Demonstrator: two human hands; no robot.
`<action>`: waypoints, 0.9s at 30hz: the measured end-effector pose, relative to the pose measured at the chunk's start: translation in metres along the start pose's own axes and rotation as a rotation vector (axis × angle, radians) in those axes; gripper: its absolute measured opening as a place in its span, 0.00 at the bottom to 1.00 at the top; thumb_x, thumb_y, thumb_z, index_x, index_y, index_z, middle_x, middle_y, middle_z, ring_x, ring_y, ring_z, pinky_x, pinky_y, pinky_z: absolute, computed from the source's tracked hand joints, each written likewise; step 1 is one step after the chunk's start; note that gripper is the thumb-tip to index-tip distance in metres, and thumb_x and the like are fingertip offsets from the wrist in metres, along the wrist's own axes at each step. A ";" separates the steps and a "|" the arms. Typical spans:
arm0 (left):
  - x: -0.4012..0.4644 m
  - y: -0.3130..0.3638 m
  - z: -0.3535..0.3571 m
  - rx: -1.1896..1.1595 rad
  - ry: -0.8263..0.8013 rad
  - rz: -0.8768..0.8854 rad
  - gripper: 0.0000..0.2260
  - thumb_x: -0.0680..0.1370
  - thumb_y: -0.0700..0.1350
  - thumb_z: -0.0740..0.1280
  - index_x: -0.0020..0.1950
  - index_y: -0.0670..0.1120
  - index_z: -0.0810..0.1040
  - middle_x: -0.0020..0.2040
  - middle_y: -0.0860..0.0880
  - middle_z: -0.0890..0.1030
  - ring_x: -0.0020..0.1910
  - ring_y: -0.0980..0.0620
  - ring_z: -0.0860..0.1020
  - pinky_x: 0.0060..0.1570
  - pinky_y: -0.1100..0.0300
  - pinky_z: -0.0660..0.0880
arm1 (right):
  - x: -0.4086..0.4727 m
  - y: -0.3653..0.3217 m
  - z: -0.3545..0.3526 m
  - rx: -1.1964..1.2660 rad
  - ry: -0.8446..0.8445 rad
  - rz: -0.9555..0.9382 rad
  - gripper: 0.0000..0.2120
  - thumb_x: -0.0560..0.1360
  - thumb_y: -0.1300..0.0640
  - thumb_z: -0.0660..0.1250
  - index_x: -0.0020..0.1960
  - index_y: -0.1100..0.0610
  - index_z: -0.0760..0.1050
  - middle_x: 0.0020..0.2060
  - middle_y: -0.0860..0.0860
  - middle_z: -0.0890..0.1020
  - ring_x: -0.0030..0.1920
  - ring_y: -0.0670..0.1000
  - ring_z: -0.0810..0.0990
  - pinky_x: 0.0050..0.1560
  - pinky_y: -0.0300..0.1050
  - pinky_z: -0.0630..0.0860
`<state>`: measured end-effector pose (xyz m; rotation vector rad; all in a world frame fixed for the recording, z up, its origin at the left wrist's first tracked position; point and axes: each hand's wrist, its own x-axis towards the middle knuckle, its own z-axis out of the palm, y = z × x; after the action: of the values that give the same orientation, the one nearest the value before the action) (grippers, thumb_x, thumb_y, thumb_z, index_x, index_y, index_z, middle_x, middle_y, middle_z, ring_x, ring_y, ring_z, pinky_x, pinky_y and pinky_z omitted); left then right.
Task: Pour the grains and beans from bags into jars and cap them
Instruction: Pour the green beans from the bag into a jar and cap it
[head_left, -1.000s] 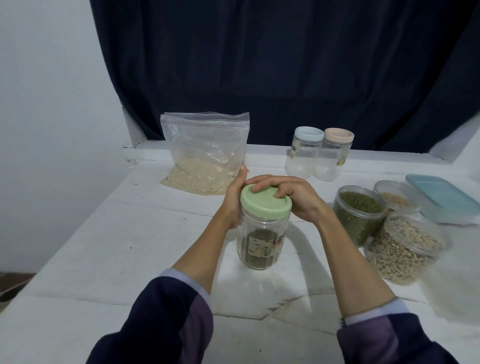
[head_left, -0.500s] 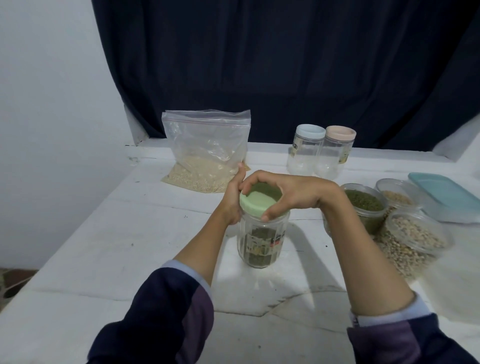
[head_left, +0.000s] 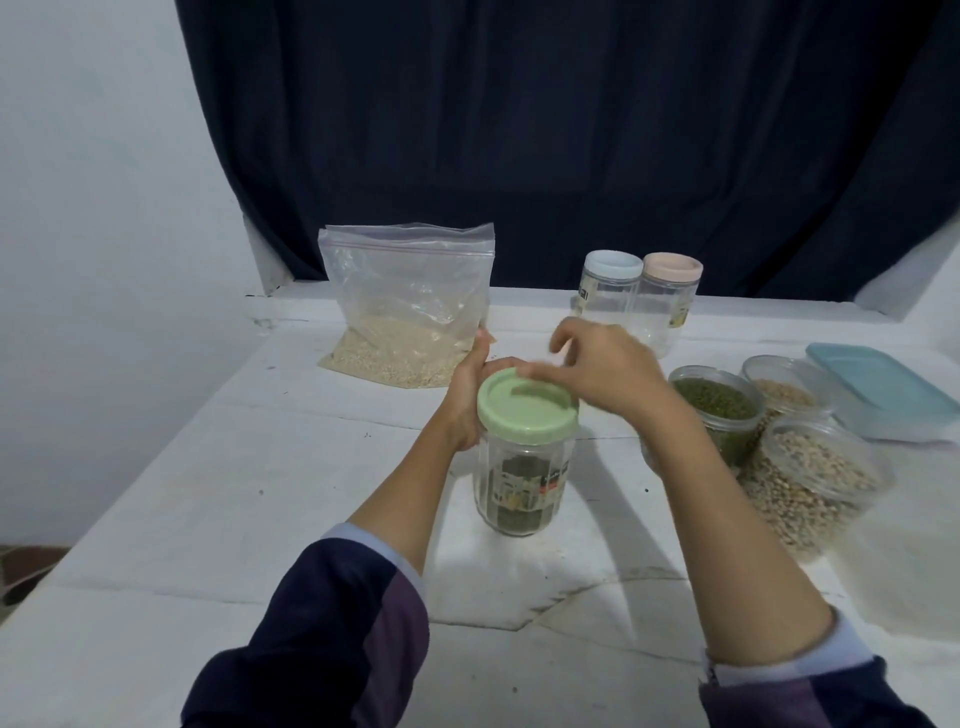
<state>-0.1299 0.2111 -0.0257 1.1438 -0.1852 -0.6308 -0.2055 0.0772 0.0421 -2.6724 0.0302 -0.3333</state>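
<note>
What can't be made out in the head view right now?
- Right hand: motion-blurred over the green lid; whether its fingers touch the lid is unclear.
- Left hand: its grip side is hidden behind the jar.
- Jar label: too small and blurred to read.
- Whether the lid is fully tightened: not visible.
- Blue-lidded box: cut off by the right edge.

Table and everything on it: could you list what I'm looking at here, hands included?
table: one, white, under everything
green-lidded jar: one, clear, dark green contents, centre
grain bag: one, clear with pale grain, back left
capped jars: two, clear and seemingly empty, white and pink lids, back centre
open tubs: three, clear, one with green beans, two with tan grains, right
lidded box: one, blue lid, far right
curtain: one, dark navy, behind
left hand: grips the jar's side
right hand: blurred, fingers at the lid
</note>
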 end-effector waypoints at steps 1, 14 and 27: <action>0.000 0.000 -0.002 0.009 0.012 0.015 0.32 0.80 0.63 0.46 0.43 0.40 0.78 0.35 0.43 0.82 0.34 0.46 0.82 0.39 0.56 0.77 | -0.001 0.004 -0.005 -0.010 0.102 0.054 0.22 0.71 0.34 0.64 0.47 0.53 0.75 0.37 0.47 0.82 0.38 0.48 0.80 0.40 0.44 0.72; -0.004 -0.008 0.006 -0.080 0.151 0.184 0.28 0.82 0.58 0.47 0.42 0.40 0.77 0.30 0.45 0.82 0.30 0.51 0.81 0.30 0.64 0.77 | -0.019 -0.002 0.038 0.480 -0.027 -0.106 0.36 0.58 0.49 0.80 0.63 0.47 0.72 0.60 0.45 0.76 0.61 0.46 0.73 0.64 0.48 0.71; -0.005 -0.032 0.058 -0.075 0.189 0.228 0.12 0.79 0.46 0.60 0.43 0.42 0.80 0.37 0.44 0.81 0.38 0.47 0.79 0.39 0.56 0.75 | -0.038 0.034 -0.004 0.483 -0.163 -0.071 0.27 0.64 0.56 0.79 0.60 0.54 0.74 0.58 0.47 0.76 0.59 0.45 0.74 0.60 0.40 0.71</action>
<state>-0.1718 0.1600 -0.0289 1.0847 -0.1271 -0.3237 -0.2427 0.0473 0.0220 -2.2138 -0.1742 -0.1217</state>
